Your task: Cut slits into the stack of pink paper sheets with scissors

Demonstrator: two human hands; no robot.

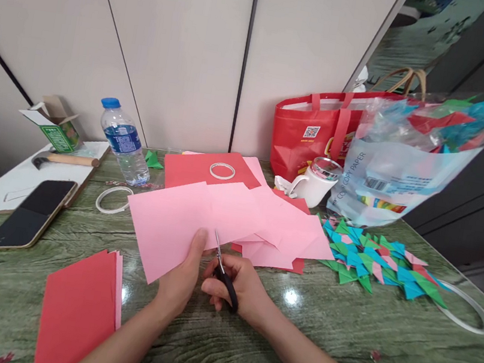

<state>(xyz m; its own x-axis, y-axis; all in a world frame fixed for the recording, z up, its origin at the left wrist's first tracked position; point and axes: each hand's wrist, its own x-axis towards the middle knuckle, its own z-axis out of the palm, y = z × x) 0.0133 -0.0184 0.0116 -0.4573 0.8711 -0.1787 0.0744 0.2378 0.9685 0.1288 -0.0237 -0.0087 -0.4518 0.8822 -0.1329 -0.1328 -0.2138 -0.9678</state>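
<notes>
Over a green table (198,351), a person's left hand (181,278) clamps a pink sheet (172,220) between thumb and fingers; the right hand (241,281) grips scissors (229,290) with curled fingers, blades by the sheet's near edge. Loose pink papers (287,231) crowd behind. A bottle (123,142) and phone (32,214) sit left; mug (315,186), red bag (291,140) and folded paper pieces (364,257) right.

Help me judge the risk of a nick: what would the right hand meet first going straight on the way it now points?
Most likely the pink sheet in the left hand: the scissors in the right hand overlap its lower edge in view, though depth is unclear.
</notes>
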